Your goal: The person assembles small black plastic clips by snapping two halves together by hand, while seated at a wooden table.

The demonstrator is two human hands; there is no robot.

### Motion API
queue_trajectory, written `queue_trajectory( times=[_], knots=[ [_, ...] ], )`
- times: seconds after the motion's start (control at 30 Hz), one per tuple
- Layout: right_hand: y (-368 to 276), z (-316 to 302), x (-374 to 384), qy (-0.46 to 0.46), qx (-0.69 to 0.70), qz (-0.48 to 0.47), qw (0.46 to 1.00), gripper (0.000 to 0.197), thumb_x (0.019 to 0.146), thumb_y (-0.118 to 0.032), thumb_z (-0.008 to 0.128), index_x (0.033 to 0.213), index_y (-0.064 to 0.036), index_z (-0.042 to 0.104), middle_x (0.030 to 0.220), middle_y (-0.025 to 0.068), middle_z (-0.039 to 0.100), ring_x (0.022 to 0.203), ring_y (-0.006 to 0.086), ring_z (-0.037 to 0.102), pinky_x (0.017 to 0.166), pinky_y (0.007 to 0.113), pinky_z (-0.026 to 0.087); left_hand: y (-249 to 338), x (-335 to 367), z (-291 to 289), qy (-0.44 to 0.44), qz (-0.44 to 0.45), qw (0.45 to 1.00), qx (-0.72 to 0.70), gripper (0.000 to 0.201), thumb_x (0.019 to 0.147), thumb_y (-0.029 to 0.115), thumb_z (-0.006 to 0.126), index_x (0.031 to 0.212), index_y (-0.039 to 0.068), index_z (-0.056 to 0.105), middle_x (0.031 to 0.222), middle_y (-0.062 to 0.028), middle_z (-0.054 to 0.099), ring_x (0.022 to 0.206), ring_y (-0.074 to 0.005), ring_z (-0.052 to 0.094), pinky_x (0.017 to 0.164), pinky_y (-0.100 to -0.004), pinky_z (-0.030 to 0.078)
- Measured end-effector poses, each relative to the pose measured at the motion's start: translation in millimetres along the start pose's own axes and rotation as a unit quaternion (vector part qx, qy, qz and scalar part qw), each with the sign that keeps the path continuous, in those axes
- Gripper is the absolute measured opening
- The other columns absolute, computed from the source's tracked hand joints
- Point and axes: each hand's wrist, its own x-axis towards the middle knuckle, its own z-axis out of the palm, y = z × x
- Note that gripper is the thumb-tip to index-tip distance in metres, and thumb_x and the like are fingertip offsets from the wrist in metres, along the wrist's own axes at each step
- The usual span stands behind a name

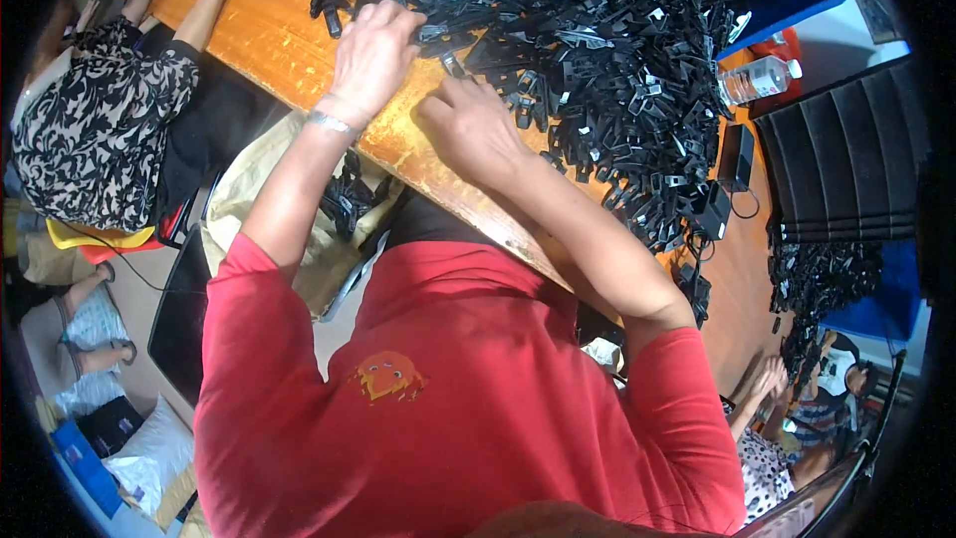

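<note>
A large heap of small black plastic clip-like parts (pixel 617 60) covers much of the wooden table (pixel 289 30). My left hand (pixel 373 55) is over the table at the heap's near left edge, fingers bent down and closed; their tips are hidden, so what they hold cannot be made out. To its right, my right hand (pixel 473 125) is curled with the knuckles up. A black clip (pixel 453 64) with a shiny face sticks out at its fingertips. Loose black parts (pixel 334 5) lie just beyond my left hand.
Below the table edge, an open beige sack (pixel 249 179) holds black parts. A blue bin (pixel 797 0), a clear bottle (pixel 759 80) and a black box (pixel 735 157) are on the right. Another person (pixel 100 130) works at left; other people's hands (pixel 767 379) show at lower right.
</note>
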Motion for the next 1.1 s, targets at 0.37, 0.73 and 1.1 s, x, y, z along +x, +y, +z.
queue_trajectory(
  times=[0.37,0.73,1.1],
  knots=[
    [-5,-33,-47,-0.029,0.101,0.087,0.991,0.018,0.096,-0.008,0.073,0.113,-0.0049,0.071,0.104,0.0201,0.068,0.091,0.0423,0.072,0.075,0.049,0.060,7,3,-8,-0.001,0.013,0.999,-0.050,0.039,0.094,0.005,0.075,0.133,0.008,0.070,0.119,-0.0159,0.073,0.113,-0.0396,0.071,0.097,-0.0476,0.058],
    [-9,-44,-55,0.011,0.108,0.133,0.985,0.021,0.093,-0.015,0.081,0.110,-0.0055,0.076,0.104,0.0131,0.073,0.089,0.0384,0.074,0.074,0.046,0.061,48,-86,-12,-0.087,0.021,0.986,-0.139,0.022,0.090,0.004,0.078,0.112,0.003,0.076,0.114,-0.0136,0.068,0.108,-0.0366,0.063,0.096,-0.0441,0.052],
    [6,-28,-31,-0.015,0.099,0.157,0.983,0.024,0.088,-0.011,0.086,0.111,-0.0112,0.081,0.105,0.0108,0.073,0.092,0.0363,0.075,0.076,0.045,0.061,37,-97,-12,-0.053,-0.022,0.985,-0.160,0.022,0.084,0.005,0.084,0.104,0.003,0.074,0.103,-0.0118,0.068,0.098,-0.0347,0.062,0.086,-0.0438,0.050]
  ],
)
